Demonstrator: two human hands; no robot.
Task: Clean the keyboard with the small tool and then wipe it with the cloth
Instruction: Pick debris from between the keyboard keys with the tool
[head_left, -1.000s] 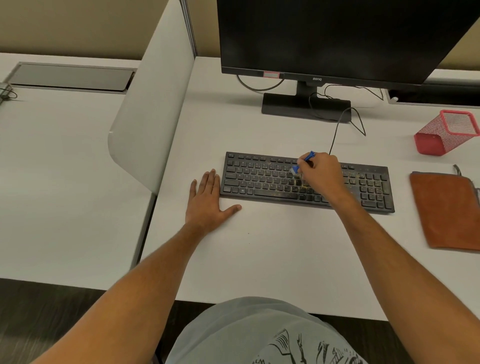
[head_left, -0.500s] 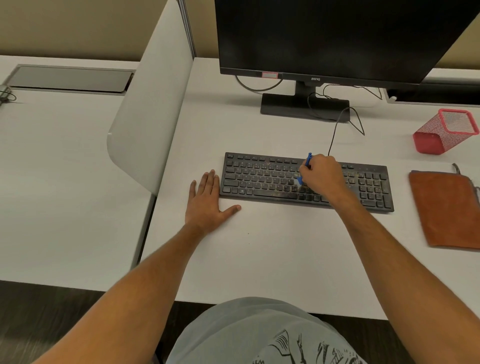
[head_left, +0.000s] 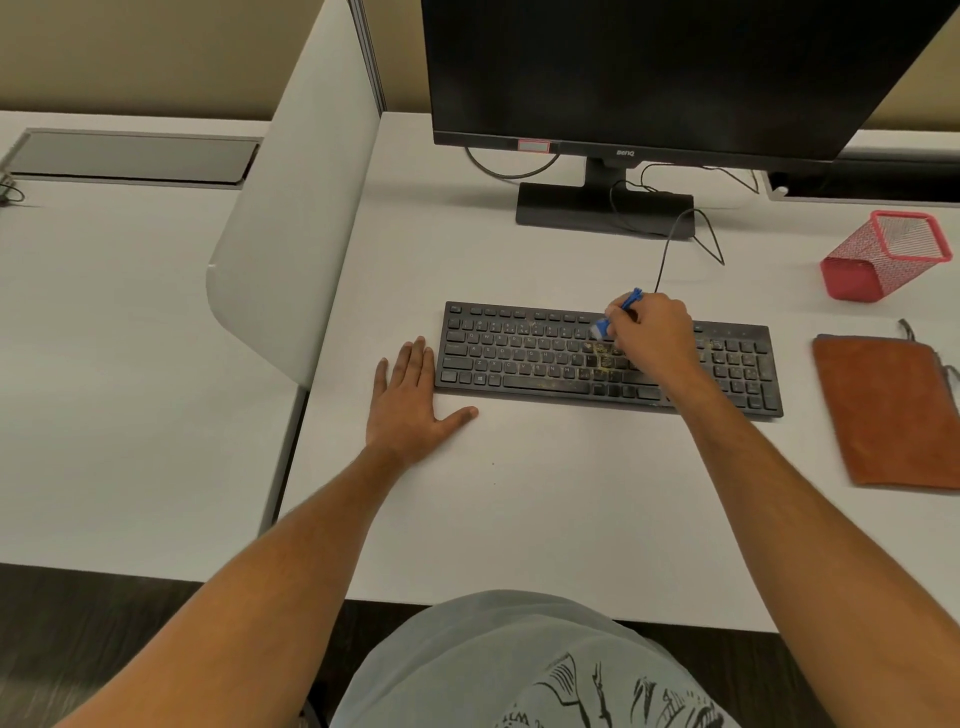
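Observation:
A black keyboard (head_left: 524, 353) lies on the white desk (head_left: 519, 493), with yellowish crumbs scattered over its middle keys. My right hand (head_left: 649, 335) grips a small blue brush (head_left: 605, 325), whose pale bristles touch the keys near the upper middle rows. My left hand (head_left: 408, 400) lies flat on the desk with straight fingers, just left of the keyboard's lower corner. An orange-brown cloth pouch (head_left: 893, 410) lies to the right of the keyboard.
A black monitor (head_left: 675, 73) stands behind the keyboard on its base (head_left: 602, 210), with cables trailing down. A red mesh pen holder (head_left: 883, 254) lies on its side at the back right. A white divider panel (head_left: 291, 234) stands to the left.
My right hand has swept the brush back and forth over the middle keys, and the bristle end now sits a little further left and up. My left hand has stayed put.

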